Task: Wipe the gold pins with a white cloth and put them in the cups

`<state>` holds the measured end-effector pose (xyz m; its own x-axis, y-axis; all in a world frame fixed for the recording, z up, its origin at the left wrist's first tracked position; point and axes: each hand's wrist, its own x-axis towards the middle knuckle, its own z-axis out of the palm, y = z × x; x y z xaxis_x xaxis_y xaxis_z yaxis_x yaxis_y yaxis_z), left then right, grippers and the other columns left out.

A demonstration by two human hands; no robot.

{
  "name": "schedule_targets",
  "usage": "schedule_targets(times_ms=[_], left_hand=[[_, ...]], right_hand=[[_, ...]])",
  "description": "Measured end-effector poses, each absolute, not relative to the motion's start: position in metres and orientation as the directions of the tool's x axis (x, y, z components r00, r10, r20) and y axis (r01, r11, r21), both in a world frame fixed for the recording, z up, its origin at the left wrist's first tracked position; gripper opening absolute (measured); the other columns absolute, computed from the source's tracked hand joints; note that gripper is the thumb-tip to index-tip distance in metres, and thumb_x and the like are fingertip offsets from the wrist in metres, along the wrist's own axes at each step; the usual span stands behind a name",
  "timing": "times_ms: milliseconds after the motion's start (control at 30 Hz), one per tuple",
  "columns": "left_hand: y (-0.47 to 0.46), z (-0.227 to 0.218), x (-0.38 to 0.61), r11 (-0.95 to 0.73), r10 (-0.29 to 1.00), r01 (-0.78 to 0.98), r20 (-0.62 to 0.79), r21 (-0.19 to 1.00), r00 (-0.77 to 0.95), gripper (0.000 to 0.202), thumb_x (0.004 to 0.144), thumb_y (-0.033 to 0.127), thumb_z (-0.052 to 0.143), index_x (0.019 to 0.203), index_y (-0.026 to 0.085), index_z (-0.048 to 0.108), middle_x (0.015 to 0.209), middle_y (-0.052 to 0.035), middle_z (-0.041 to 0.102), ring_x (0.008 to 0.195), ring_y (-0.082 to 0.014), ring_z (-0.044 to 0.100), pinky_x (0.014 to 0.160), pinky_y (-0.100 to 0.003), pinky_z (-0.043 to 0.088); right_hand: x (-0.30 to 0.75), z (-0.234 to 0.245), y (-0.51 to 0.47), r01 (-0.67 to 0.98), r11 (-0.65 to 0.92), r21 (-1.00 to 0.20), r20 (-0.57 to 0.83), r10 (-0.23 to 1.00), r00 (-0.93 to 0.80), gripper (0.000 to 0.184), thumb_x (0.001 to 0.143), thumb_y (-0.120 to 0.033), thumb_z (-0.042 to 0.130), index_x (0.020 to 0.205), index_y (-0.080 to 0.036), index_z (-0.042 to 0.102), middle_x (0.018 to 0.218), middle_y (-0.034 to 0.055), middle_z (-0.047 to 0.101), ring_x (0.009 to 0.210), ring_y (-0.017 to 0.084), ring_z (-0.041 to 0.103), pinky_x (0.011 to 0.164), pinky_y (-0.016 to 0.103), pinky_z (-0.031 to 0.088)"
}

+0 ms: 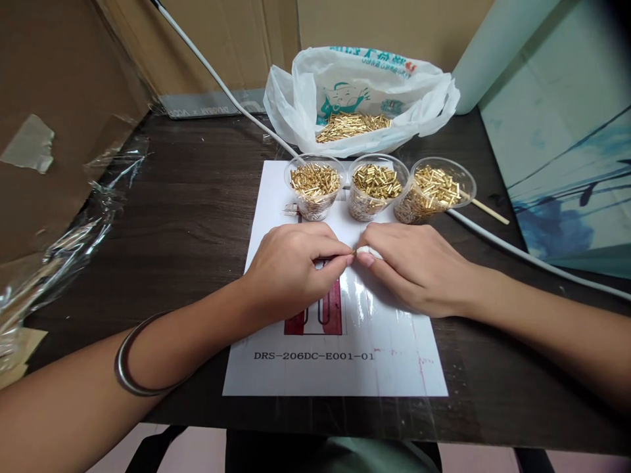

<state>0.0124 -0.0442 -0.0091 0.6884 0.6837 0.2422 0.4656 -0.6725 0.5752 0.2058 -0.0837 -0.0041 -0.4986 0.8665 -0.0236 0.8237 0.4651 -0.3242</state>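
My left hand [290,266] and my right hand [417,266] meet fingertip to fingertip over a white printed sheet [340,358] taped to the dark table. The left fingers pinch a tiny brass pin [353,251]. The right fingers are curled around a small white piece [371,252], mostly hidden under the hand. Just beyond the hands stand three clear plastic cups [315,184] [377,185] [434,190] filled with brass pins; the right one is tilted. A red drawing [331,315] on the sheet shows under my left hand.
A white plastic bag [359,98] with more brass pins lies behind the cups. A white cable [517,253] runs diagonally across the table. A thin wooden stick [488,211] pokes out beside the right cup. Crumpled clear film [64,243] and cardboard are at left, a pale panel at right.
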Motion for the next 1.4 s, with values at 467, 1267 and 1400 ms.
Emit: schedule_targets(times_ms=[467,1267,1400], left_hand=[[-0.0444,-0.0084,0.0125,-0.669,0.678,0.460,0.226,0.584,0.699,0.017,0.081,0.022,0.055,0.075,0.019,0.070,0.077,0.0006,0.065,0.070,-0.0108,0.057,0.063,-0.023,0.043],[-0.0425,-0.0121,0.0141,-0.676,0.686,0.496,0.218,0.545,0.694,0.013,0.079,0.026,0.059,0.083,0.023,0.071,0.080,0.0035,0.067,0.074,-0.0108,0.058,0.066,-0.024,0.043],[-0.0423,-0.0130,0.0132,-0.681,0.676,0.477,0.228,0.555,0.700,0.013,0.080,0.024,0.058,0.081,0.023,0.071,0.080,0.0036,0.066,0.072,-0.0102,0.058,0.065,-0.023,0.044]], right_hand=[[0.2020,-0.0033,-0.0827,0.852,0.438,-0.286,-0.037,0.884,-0.466,0.036,0.092,-0.039,0.020,0.085,-0.017,0.048,0.077,0.0039,0.055,0.069,0.015,0.048,0.059,0.028,0.025],[0.2047,-0.0110,-0.0774,0.786,0.568,-0.245,0.079,0.820,-0.567,0.013,0.078,-0.025,0.039,0.069,-0.016,0.039,0.063,-0.0020,0.044,0.058,0.009,0.035,0.055,0.025,0.020],[0.2047,-0.0112,-0.0762,0.784,0.565,-0.259,0.081,0.821,-0.565,0.014,0.078,-0.025,0.039,0.067,-0.016,0.038,0.061,-0.0022,0.043,0.057,0.009,0.035,0.055,0.025,0.021]])
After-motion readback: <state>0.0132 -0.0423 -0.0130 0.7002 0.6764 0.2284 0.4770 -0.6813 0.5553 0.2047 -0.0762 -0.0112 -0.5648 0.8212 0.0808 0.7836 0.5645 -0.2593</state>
